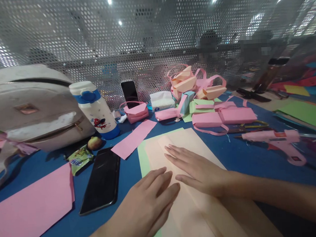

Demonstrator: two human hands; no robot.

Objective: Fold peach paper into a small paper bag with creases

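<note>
Sheets of peach paper [189, 216] lie in front of me, the top one with a long folded strip along it. Beneath them the edge of a green sheet [144, 161] shows on the left. My right hand [195, 169] rests flat on the peach paper, fingers stretched out over the fold. Just left of it, my left hand [154, 200] lies on the same paper with its fingers loosely bent and apart. Neither hand grips anything that I can see. A narrow pink paper strip [134, 139] lies beyond the left hand.
Left stand a backpack [35, 107] and a water bottle [96, 111], with a black phone [101, 181], a snack packet [80, 159] and pink paper [33, 210] nearer. Several folded paper bags [205, 119] sit at the back. A pink glue gun [278, 140] and scissors [248, 126] lie right.
</note>
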